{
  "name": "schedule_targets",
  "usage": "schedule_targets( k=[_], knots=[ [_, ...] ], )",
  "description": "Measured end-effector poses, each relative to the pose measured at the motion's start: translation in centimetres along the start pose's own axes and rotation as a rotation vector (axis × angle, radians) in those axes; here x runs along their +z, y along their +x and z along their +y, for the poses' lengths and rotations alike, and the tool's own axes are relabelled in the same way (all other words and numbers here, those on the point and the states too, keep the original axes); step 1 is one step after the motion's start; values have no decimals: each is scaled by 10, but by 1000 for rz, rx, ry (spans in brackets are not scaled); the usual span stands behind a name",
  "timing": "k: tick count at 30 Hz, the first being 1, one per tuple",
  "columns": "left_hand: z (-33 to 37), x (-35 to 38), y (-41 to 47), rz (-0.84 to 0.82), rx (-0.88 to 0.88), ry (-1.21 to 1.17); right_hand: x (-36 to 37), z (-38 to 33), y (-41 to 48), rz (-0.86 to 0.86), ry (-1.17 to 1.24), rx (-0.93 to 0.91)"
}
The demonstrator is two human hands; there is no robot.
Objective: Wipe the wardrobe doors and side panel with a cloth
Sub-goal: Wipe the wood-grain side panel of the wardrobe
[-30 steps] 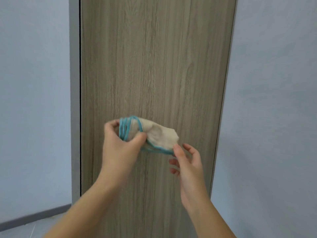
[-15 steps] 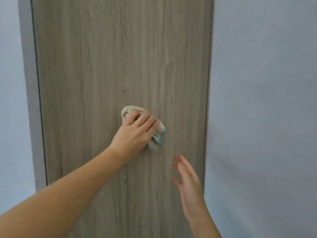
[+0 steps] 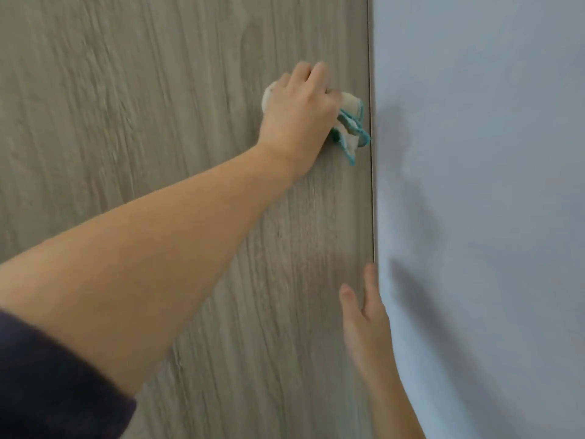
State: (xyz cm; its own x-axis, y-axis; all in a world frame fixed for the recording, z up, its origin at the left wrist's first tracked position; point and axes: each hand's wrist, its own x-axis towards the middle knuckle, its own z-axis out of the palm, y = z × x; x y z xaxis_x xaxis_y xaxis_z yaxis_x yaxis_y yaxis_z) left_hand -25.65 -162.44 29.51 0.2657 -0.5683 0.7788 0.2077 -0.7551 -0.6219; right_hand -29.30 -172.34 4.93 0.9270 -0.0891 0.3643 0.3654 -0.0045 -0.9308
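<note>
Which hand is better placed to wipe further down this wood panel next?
Left. The left hand grips the cloth against the wardrobe panel near its right edge; the right hand is open, lower, holding nothing.

Soft even light, wardrobe panel (image 3: 133, 99) motion-blurred at nine o'clock, diffuse grey shadows on wall (image 3: 506, 153) at three o'clock

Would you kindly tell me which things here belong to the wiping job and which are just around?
Job: cloth; wood-grain wardrobe panel; left hand gripping the cloth against the panel.
Just around: pale blue wall; right hand, open and holding nothing; dark sleeve.
</note>
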Motion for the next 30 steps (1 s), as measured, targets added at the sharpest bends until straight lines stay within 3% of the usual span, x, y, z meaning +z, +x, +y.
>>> schedule_targets(
  k=[6, 10, 13, 16, 19, 22, 26, 30],
  knots=[
    [80, 42, 0, 135, 45, -89, -11, 28, 30, 94, 135, 42],
    [91, 52, -13, 206, 56, -87, -11, 35, 38, 152, 184, 13],
    [100, 49, -36, 195, 112, -102, -13, 35, 41, 193, 198, -5],
    [139, 48, -99, 107, 278, -248, -17, 44, 45, 323, 284, 15],
    [163, 50, -146, 55, 335, -333, -23, 46, 40, 437, 364, 82],
    [155, 51, -144, 53, 422, -345, -30, 40, 33, 481, 303, 80],
    [100, 38, -108, 52, 549, -256, -34, 30, 25, 438, 408, 82],
    [31, 16, -55, 107, 275, -89, -28, 30, 20, 371, 439, 86]
  ],
)
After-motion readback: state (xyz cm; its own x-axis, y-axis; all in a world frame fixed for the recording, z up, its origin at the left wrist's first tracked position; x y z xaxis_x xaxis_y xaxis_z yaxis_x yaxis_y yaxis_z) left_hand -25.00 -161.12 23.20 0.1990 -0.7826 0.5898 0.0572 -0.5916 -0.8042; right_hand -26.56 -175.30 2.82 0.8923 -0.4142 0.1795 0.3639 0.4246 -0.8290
